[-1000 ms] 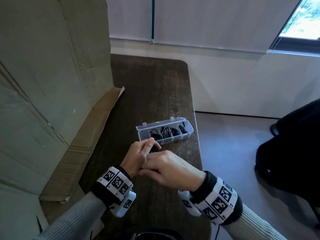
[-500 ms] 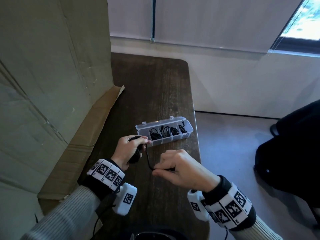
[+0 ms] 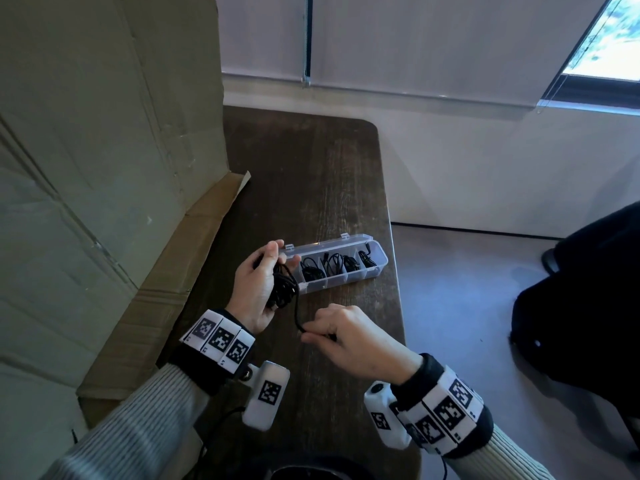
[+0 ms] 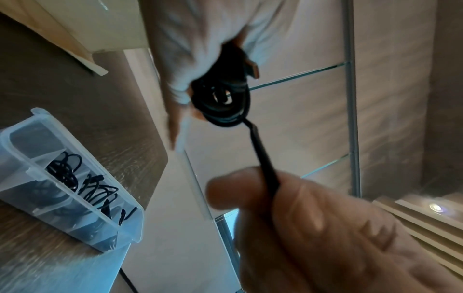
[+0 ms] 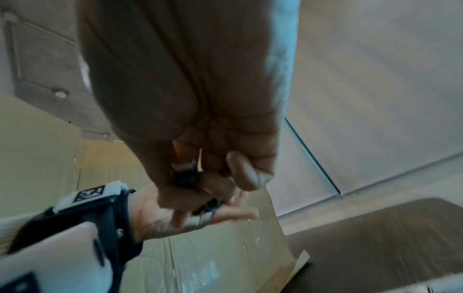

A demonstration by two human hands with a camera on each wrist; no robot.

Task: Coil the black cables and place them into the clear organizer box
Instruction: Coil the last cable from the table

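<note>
— So, where is the black cable (image 3: 284, 287) sitting?

— Bundled in loops inside the left hand (image 3: 258, 284), whose fingers and thumb curl round the coil. One loose strand runs down from the bundle to the right hand (image 3: 349, 337), which pinches that strand between thumb and fingertips, the other fingers curled in.

— Are both hands off the worktop (image 3: 311, 188)?

— From the head view they look raised above it, the left a bit farther out than the right. The left wrist view shows the coil (image 4: 221, 103) with a plug end sticking out near the top, and the strand stretched to the pinching fingers (image 4: 250, 190).

— And the right wrist view?

— Mostly the underside of the right hand (image 5: 190, 111), blurred, with a dark plug piece held in the fingers and the left hand (image 5: 180, 214) beyond it.

— Where is the clear organizer box (image 3: 360, 271)?

— Just past the left hand's fingertips, lying on the worktop with its lid open at the far side. The fingertips overlap its near end in the head view; whether they touch, I cannot tell.

— Anything in it?

— Small black cables (image 3: 332, 265) lie in several compartments. The end compartment nearest the left hand looks bare.

— And around that?

— A big cardboard box (image 3: 104, 168) stands beyond the left hand, one flap resting on the worktop.
</note>
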